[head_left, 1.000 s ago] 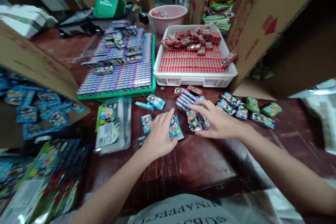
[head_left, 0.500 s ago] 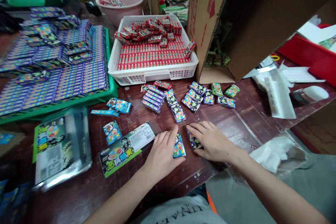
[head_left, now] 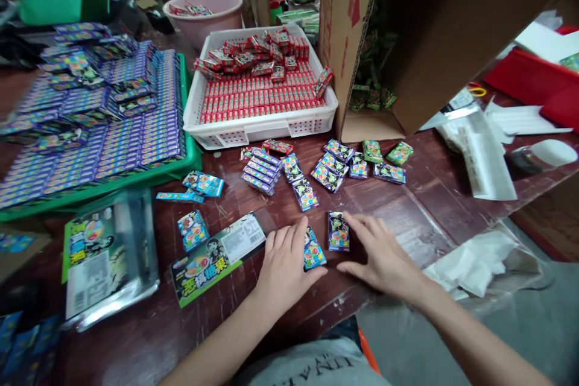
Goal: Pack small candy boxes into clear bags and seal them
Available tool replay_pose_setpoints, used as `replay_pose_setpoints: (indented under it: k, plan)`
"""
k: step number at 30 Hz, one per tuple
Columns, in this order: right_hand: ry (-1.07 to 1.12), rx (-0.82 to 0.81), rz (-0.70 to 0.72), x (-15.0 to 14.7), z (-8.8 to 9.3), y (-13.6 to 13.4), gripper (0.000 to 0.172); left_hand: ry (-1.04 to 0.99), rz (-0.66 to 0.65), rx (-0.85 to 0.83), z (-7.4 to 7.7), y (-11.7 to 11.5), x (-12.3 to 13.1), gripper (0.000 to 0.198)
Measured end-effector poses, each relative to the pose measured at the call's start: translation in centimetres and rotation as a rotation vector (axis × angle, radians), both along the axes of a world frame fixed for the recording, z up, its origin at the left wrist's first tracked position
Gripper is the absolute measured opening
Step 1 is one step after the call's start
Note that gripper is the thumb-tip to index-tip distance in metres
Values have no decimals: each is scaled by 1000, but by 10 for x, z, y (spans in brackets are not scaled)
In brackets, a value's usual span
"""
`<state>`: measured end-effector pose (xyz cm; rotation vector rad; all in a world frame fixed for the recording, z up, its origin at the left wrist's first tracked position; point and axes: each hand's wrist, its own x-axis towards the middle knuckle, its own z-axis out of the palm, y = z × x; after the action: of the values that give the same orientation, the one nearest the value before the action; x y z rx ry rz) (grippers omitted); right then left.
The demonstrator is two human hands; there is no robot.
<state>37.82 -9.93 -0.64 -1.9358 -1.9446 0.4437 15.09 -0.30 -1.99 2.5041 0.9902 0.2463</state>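
Note:
My left hand [head_left: 286, 259] is closed around a small blue candy box [head_left: 313, 251] lying on the dark red table, its fingers along the left side and the thumb by the lower end. Just right of that box, a purple-black candy box [head_left: 339, 232] lies flat. My right hand [head_left: 382, 253] is open beside it, thumb and fingers apart, with a fingertip near the box's upper right corner. To the left lies a printed candy bag header card [head_left: 217, 259]. Beyond my hands are a row of purple boxes [head_left: 260, 174], loose purple boxes [head_left: 330, 170] and green boxes [head_left: 372, 151].
A white basket [head_left: 262, 132] of red boxes stands behind. At left, a green tray [head_left: 192, 154] bears many purple boxes. Clear printed bags [head_left: 111, 253] lie at the left. A tall open carton [head_left: 337, 42] rises at the back right. A pink tub [head_left: 205, 18] stands farther back.
My right hand has opened and drawn back to the right, uncovering the purple-black box, which now stays flat on the table. My left hand keeps its place on the blue box.

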Motion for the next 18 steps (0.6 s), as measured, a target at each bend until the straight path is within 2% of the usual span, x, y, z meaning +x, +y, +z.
replay_pose_setpoints:
  k: [4,9,11,13,15,18]
  plan:
    - [37,-58,136,30,1,15,113,11,-45,-21,3,7,3,96]
    - [174,-113,337,12,-4,35,111,19,-88,-53,5,12,5,105]
    - [207,-90,390,6,-2,43,117,27,-100,-60,5,12,2,107]
    - [220,-27,412,12,2,55,117,27,-85,-49,3,12,-1,102]
    - [173,82,319,33,6,75,98,15,-42,-16,-3,15,-3,94]
    - [-53,220,-36,86,11,109,62,-29,3,72,-17,24,-2,89]
